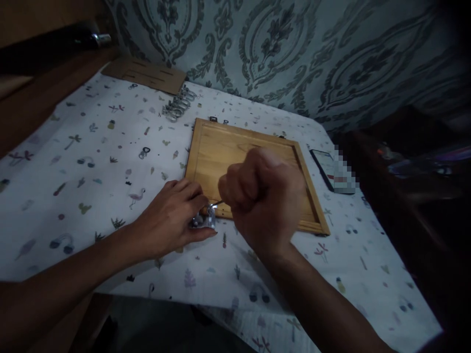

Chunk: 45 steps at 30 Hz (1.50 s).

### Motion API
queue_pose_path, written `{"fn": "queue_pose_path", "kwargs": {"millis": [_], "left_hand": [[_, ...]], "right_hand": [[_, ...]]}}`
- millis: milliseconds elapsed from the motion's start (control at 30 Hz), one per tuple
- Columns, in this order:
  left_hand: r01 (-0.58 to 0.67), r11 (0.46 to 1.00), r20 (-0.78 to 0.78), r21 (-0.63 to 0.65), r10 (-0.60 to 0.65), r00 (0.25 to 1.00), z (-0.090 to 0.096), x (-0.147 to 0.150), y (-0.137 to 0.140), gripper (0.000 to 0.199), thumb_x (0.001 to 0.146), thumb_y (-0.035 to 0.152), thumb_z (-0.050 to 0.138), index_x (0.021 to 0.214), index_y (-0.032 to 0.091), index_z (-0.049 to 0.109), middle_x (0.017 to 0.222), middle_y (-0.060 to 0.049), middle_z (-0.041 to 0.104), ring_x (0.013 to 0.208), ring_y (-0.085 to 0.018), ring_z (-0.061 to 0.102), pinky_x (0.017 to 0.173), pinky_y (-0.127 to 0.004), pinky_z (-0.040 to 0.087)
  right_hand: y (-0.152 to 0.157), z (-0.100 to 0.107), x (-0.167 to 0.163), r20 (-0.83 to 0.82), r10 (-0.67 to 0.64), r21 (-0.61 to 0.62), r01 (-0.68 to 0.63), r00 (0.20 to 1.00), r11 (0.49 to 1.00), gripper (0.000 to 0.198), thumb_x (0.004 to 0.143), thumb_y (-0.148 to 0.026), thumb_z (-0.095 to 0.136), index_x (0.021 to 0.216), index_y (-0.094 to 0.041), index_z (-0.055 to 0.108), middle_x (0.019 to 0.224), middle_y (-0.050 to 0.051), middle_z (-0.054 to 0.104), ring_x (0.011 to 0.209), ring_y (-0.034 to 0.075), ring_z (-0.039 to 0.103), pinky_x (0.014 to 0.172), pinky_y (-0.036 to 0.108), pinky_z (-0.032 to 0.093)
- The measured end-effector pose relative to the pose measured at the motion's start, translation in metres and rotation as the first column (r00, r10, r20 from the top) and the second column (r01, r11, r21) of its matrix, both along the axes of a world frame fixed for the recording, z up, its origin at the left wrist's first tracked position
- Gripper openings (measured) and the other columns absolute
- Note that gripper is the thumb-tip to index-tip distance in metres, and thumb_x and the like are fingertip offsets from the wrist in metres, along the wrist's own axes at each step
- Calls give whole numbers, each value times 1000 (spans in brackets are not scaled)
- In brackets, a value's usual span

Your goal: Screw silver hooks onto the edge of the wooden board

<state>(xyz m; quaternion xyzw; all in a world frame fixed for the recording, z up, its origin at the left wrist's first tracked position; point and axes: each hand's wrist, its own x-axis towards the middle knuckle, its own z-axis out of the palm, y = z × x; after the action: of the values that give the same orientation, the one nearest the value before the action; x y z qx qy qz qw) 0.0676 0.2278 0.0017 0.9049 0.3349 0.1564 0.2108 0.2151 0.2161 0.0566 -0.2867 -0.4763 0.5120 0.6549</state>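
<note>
A framed wooden panel (213, 147) lies flat on the patterned tablecloth. At its near left corner, my left hand (172, 215) has its fingers and thumb around a small shiny metal fitting (211, 218), pressed to the panel's edge; its exact kind is partly hidden. My right hand (265, 201) is closed in a fist above the panel. From that fist a thin metal shaft (218, 203), which looks like a screwdriver's, runs down to the fitting. Its handle is hidden inside the fist.
Several metal fittings (179, 104) lie in a row behind the panel, beside a brown cardboard piece (145, 74). A phone (333, 171) rests to the right of the panel. The patterned wall (275, 49) closes off the back of the table.
</note>
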Motion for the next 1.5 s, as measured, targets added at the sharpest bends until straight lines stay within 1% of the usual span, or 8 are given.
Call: {"fn": "queue_pose_path", "kwargs": {"millis": [133, 433, 633, 800, 1033, 1333, 1400, 1500], "left_hand": [[11, 1000, 16, -11, -10, 1000, -1, 0, 1, 33, 90, 43, 68, 105, 14, 67, 104, -9, 62, 101, -28, 55, 89, -45, 44], [1, 1000, 20, 2, -1, 1000, -3, 1, 0, 35, 89, 43, 70, 107, 13, 67, 103, -9, 62, 101, -28, 55, 89, -46, 45], [-3, 1000, -15, 15, 3, 1000, -2, 2, 0, 34, 89, 44, 70, 103, 14, 67, 103, -10, 62, 103, -30, 55, 89, -46, 45], [4, 1000, -12, 28, -4, 1000, -3, 1, 0, 33, 90, 44, 69, 106, 16, 67, 105, -9, 62, 104, -29, 55, 88, -45, 45], [-1, 998, 25, 68, -1, 1000, -6, 0, 0, 32, 89, 44, 70, 100, 14, 65, 102, -9, 62, 100, -28, 56, 85, -43, 44], [16, 996, 37, 91, -19, 999, -6, 0, 1, 30, 90, 42, 70, 97, 14, 64, 99, -9, 62, 98, -27, 57, 83, -41, 44], [14, 995, 39, 95, -18, 999, -6, -1, 1, 30, 89, 43, 70, 95, 15, 63, 98, -8, 62, 98, -27, 57, 83, -41, 44], [8, 996, 36, 86, -11, 999, -6, -1, 1, 30, 89, 44, 70, 95, 16, 62, 99, -7, 62, 98, -26, 57, 84, -41, 45]], "right_hand": [[-2, 9, 3, -60, -2, -6, 1, 998, 1000, 48, 87, -21, 55, 50, -19, 25, 44, -9, 16, 36, 4, 14, 36, 18, 18], [-7, -1, 4, -64, -1, -77, -4, 998, 997, 51, 86, -26, 62, 51, -18, 26, 44, -8, 18, 37, 3, 18, 37, 16, 20], [-4, -1, 2, -82, -15, -42, 11, 997, 999, 52, 86, -27, 62, 50, -17, 26, 44, -8, 18, 36, 3, 16, 37, 16, 19], [-2, -3, 1, -66, -20, -58, 16, 998, 998, 51, 84, -27, 63, 50, -18, 27, 44, -8, 19, 36, 3, 17, 36, 17, 19], [-2, -4, 2, -95, -46, -63, 40, 994, 997, 51, 81, -27, 64, 50, -18, 25, 42, -9, 19, 36, 2, 16, 36, 15, 18], [-1, -4, 8, -31, 12, -46, -13, 999, 999, 48, 86, -27, 60, 51, -19, 27, 42, -9, 21, 35, 3, 17, 36, 17, 23], [-1, -4, 7, -31, 23, -56, -25, 999, 998, 50, 85, -29, 62, 50, -19, 27, 41, -9, 21, 35, 3, 18, 36, 17, 22], [-1, -3, 3, -66, -9, -61, 5, 998, 998, 51, 81, -29, 63, 49, -19, 25, 41, -9, 18, 34, 3, 16, 35, 17, 17]]}}
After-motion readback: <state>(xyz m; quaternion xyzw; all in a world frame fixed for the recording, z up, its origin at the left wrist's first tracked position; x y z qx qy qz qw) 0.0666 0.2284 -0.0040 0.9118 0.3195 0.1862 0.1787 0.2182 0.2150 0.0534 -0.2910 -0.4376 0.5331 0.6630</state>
